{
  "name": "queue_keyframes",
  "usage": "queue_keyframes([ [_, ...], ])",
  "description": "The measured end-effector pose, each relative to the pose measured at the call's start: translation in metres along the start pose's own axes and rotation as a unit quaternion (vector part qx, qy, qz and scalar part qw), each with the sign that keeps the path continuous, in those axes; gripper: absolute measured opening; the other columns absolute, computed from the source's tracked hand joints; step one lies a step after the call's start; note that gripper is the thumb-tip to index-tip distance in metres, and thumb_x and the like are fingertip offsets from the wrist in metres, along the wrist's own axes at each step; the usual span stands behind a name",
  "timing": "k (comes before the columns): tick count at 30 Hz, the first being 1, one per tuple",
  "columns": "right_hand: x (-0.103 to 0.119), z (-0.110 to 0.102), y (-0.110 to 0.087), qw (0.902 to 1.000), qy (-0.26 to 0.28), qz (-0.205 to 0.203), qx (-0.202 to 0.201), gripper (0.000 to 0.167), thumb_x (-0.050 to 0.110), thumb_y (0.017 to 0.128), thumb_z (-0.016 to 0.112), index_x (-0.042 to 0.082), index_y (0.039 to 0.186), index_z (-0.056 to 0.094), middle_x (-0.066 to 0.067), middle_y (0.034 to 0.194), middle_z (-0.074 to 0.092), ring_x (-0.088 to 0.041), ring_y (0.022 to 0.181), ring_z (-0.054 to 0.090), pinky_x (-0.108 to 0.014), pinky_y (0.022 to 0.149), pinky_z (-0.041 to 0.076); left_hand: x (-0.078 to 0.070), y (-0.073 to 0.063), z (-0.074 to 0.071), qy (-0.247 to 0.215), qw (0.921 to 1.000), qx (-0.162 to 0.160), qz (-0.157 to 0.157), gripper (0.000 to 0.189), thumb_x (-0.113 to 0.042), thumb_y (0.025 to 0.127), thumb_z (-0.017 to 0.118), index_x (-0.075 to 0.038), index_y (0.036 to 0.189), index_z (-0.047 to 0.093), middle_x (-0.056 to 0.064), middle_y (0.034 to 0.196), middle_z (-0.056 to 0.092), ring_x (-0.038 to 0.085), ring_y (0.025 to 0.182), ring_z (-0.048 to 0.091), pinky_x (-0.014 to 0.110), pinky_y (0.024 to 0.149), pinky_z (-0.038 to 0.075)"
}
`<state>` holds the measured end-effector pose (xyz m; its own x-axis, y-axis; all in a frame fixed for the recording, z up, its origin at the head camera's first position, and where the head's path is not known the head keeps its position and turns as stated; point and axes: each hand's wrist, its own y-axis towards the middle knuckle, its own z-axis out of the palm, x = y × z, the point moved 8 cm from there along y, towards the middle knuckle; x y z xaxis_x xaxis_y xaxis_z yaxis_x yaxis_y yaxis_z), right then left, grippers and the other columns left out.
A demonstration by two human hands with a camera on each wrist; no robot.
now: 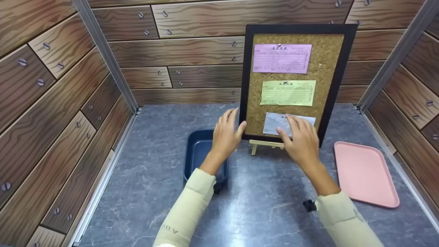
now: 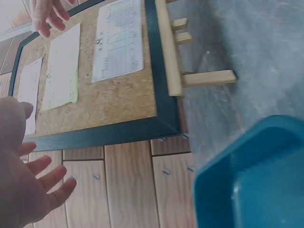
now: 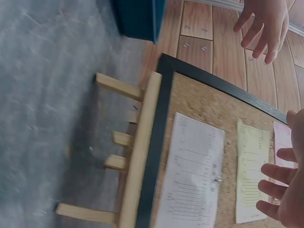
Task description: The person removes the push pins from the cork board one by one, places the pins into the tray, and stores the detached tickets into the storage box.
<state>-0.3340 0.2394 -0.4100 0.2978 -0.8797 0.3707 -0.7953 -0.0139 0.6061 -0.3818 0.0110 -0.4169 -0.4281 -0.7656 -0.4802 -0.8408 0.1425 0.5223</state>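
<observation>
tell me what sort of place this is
Probably a small purpose-built work booth: wood-patterned panels and metal posts enclose a grey marbled surface, where a corkboard stands on an easel.

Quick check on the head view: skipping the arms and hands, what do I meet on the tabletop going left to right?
Dark blue tray → black-framed corkboard on its wooden easel → pink tray.
</observation>
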Motion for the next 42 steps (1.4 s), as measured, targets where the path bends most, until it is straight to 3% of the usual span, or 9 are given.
queue_keyframes([
  [6,0.004,-0.018,0.027,0.9997,0.001,-0.013,-0.022,0.053,0.038,0.096,0.066,0.007,0.139,0.057,-0.018,0.136,0.058,-0.037,0.129,0.049,-0.055,0.112,0.033,-0.013,0.025,-0.008,-0.035,0.9987,-0.036,0.012,0.048,-0.035,0.102,0.059,-0.013,0.144,0.053,0.007,0.144,0.054,0.024,0.129,0.055,0.04,0.104,0.047],
  [13,0.012,-0.038,0.064,0.9989,-0.001,-0.022,-0.041,0.05,0.038,0.097,0.064,0.007,0.136,0.059,-0.017,0.135,0.061,-0.036,0.125,0.051,-0.055,0.107,0.038,-0.024,0.054,-0.013,-0.072,0.9968,-0.035,0.004,0.044,-0.031,0.102,0.059,-0.013,0.142,0.055,0.007,0.143,0.055,0.023,0.132,0.052,0.037,0.11,0.043],
  [26,0.025,-0.058,0.129,0.9968,-0.01,-0.039,-0.069,0.045,0.038,0.099,0.063,0.007,0.131,0.064,-0.016,0.128,0.065,-0.034,0.12,0.056,-0.052,0.098,0.046,-0.043,0.101,-0.018,-0.079,0.9964,-0.031,0.003,0.044,-0.032,0.103,0.058,-0.012,0.142,0.056,0.007,0.139,0.058,0.021,0.129,0.055,0.033,0.11,0.042],
  [33,0.026,-0.059,0.156,0.9961,-0.032,-0.037,-0.073,0.04,0.036,0.099,0.063,0.009,0.129,0.066,-0.013,0.122,0.068,-0.033,0.114,0.058,-0.052,0.088,0.048,-0.042,0.126,-0.017,-0.091,0.9951,-0.017,-0.035,0.043,-0.034,0.102,0.058,-0.017,0.141,0.057,0.002,0.136,0.06,0.017,0.126,0.057,0.033,0.104,0.046],
  [37,0.027,-0.055,0.17,0.9959,-0.036,-0.038,-0.073,0.037,0.034,0.099,0.063,0.011,0.127,0.067,-0.012,0.121,0.069,-0.033,0.112,0.059,-0.054,0.083,0.049,-0.037,0.136,-0.018,-0.126,0.9895,-0.013,-0.069,0.043,-0.036,0.102,0.058,-0.02,0.142,0.057,-0.004,0.133,0.062,0.012,0.116,0.061,0.03,0.095,0.049],
  [42,0.025,-0.05,0.185,0.9957,-0.039,-0.032,-0.078,0.033,0.03,0.098,0.064,0.011,0.125,0.068,-0.013,0.119,0.069,-0.033,0.111,0.061,-0.056,0.081,0.05,-0.035,0.147,-0.018,-0.152,0.9847,-0.006,-0.085,0.042,-0.035,0.102,0.057,-0.021,0.142,0.057,-0.005,0.132,0.061,0.009,0.107,0.063,0.028,0.089,0.048],
])
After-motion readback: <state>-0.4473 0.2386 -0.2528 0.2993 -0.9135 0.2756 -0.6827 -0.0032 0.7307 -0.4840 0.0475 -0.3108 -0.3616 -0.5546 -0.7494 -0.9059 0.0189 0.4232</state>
